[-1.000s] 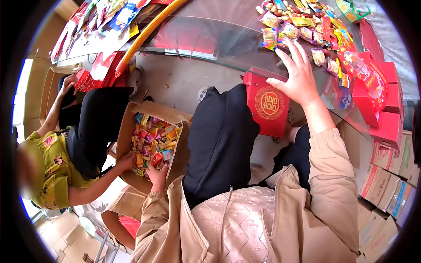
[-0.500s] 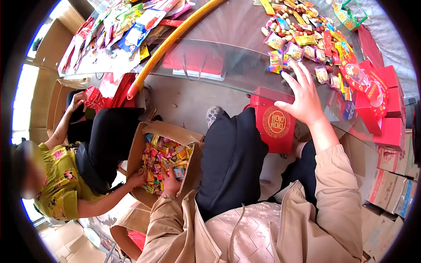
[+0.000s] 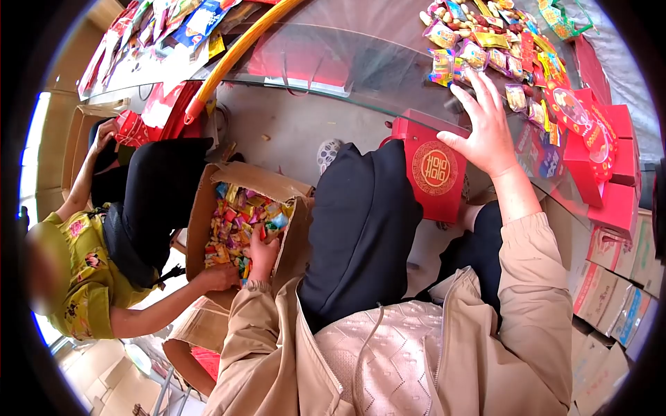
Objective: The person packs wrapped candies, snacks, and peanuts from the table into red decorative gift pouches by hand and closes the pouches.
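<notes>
My left hand [image 3: 262, 254] is down inside an open cardboard box [image 3: 297, 232] full of small wrapped candies [image 3: 239, 220]. Its fingers are curled in among the candies; what they grip, if anything, cannot be made out. Over the near edge of the glass table [image 3: 388, 90] my right hand [image 3: 485, 132] is open, fingers spread and nothing in it. Just beyond its fingertips lie wrapped snacks [image 3: 474, 54] and loose peanuts. In the same box, at its near left side, a co-worker's hand [image 3: 219, 277] also reaches into the candies.
The co-worker [image 3: 90, 277] sits at left, other hand on a red bag [image 3: 132, 129]. Snack packets [image 3: 201, 24] and a yellow curved pole [image 3: 236, 59] are on the table's left. A red gift box [image 3: 433, 166] stands below the table; red boxes [image 3: 614, 173] are at right.
The view has shifted, so the table things sit higher. My left hand has turned and curled more among the candies. The co-worker's hand has moved nearer to me. My right hand stays spread.
</notes>
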Motion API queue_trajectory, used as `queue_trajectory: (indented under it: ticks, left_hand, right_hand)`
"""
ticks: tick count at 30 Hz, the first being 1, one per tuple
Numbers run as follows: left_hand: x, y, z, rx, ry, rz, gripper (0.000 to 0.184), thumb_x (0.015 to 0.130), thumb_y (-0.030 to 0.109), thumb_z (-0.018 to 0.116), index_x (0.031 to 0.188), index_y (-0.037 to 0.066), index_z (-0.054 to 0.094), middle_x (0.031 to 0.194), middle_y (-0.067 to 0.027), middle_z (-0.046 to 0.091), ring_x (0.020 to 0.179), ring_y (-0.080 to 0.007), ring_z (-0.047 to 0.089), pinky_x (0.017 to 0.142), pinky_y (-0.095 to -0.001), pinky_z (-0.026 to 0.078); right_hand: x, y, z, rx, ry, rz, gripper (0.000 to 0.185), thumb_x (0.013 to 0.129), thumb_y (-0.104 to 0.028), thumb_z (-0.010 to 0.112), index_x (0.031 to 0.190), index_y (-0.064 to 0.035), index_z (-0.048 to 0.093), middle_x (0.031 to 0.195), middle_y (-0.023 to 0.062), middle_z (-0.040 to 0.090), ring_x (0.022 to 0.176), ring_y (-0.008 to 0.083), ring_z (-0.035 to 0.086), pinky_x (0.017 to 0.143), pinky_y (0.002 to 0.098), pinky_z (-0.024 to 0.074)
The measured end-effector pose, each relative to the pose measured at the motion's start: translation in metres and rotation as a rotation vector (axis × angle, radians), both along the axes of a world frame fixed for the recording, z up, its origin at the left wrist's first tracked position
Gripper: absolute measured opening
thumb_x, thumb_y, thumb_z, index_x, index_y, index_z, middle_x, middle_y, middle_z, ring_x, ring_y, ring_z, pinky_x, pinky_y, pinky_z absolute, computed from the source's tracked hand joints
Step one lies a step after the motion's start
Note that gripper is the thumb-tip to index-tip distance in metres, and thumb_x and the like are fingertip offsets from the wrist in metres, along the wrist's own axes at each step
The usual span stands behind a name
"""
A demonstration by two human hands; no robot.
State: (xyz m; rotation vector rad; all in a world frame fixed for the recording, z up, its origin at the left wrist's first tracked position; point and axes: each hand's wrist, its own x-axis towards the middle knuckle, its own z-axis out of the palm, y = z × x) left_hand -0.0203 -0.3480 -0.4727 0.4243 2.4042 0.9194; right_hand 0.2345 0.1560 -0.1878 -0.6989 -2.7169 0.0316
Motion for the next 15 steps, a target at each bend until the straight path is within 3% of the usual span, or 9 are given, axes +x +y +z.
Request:
queue_trajectory:
  ticks: [2,3,6,7,13,15]
  left_hand:
    - [-0.006,0.013,0.005,-0.004,0.086,-0.032,0.073,0.072,0.011,0.079,0.140,0.006,0.052,0.127,-0.0228,0.054,0.112,-0.0357,0.059,0.099,-0.0401,0.048]
    - [-0.003,0.033,0.038,-0.064,0.057,-0.039,0.082,0.071,0.015,0.083,0.144,0.007,0.048,0.134,-0.0258,0.047,0.120,-0.0383,0.054,0.104,-0.0416,0.046]
    - [-0.016,0.037,0.023,-0.159,0.177,-0.179,0.093,0.069,0.019,0.087,0.149,0.008,0.040,0.143,-0.0280,0.036,0.126,-0.0425,0.047,0.108,-0.0443,0.043]
    - [-0.021,0.036,0.011,-0.182,0.105,-0.162,0.101,0.070,0.030,0.089,0.152,0.011,0.035,0.148,-0.0303,0.028,0.133,-0.0468,0.040,0.110,-0.0473,0.041]
    - [-0.021,0.079,0.021,-0.441,-0.112,-0.020,0.110,0.069,0.051,0.085,0.155,0.010,0.030,0.150,-0.0360,0.022,0.137,-0.0511,0.035,0.113,-0.0476,0.037]
    - [-0.017,0.084,0.013,-0.416,-0.070,0.013,0.111,0.069,0.053,0.084,0.156,0.010,0.029,0.150,-0.0381,0.022,0.136,-0.0524,0.036,0.112,-0.0468,0.038]
  right_hand:
    - [-0.001,0.000,0.000,0.003,0.001,0.002,0.078,0.072,-0.051,0.082,0.134,-0.0097,0.060,0.155,0.0140,0.040,0.146,0.0359,0.031,0.118,0.0483,0.0316]
    - [-0.001,0.000,-0.001,0.003,0.003,0.005,0.078,0.072,-0.051,0.082,0.134,-0.0098,0.060,0.156,0.0139,0.040,0.146,0.0358,0.031,0.118,0.0483,0.0316]
    - [-0.001,0.001,-0.001,0.006,0.002,0.009,0.077,0.072,-0.051,0.082,0.134,-0.0100,0.060,0.156,0.0137,0.039,0.146,0.0358,0.031,0.118,0.0485,0.0318]
    - [-0.001,0.001,0.000,0.009,-0.002,0.009,0.077,0.072,-0.051,0.082,0.135,-0.0102,0.060,0.156,0.0136,0.039,0.146,0.0358,0.031,0.118,0.0486,0.0319]
    - [-0.001,0.000,0.000,0.010,-0.006,0.004,0.077,0.073,-0.051,0.081,0.135,-0.0109,0.060,0.156,0.0129,0.038,0.146,0.0356,0.031,0.119,0.0487,0.0314]
    - [-0.001,0.000,0.000,0.011,-0.014,0.001,0.077,0.073,-0.051,0.082,0.135,-0.0110,0.060,0.157,0.0127,0.038,0.146,0.0355,0.030,0.119,0.0487,0.0313]
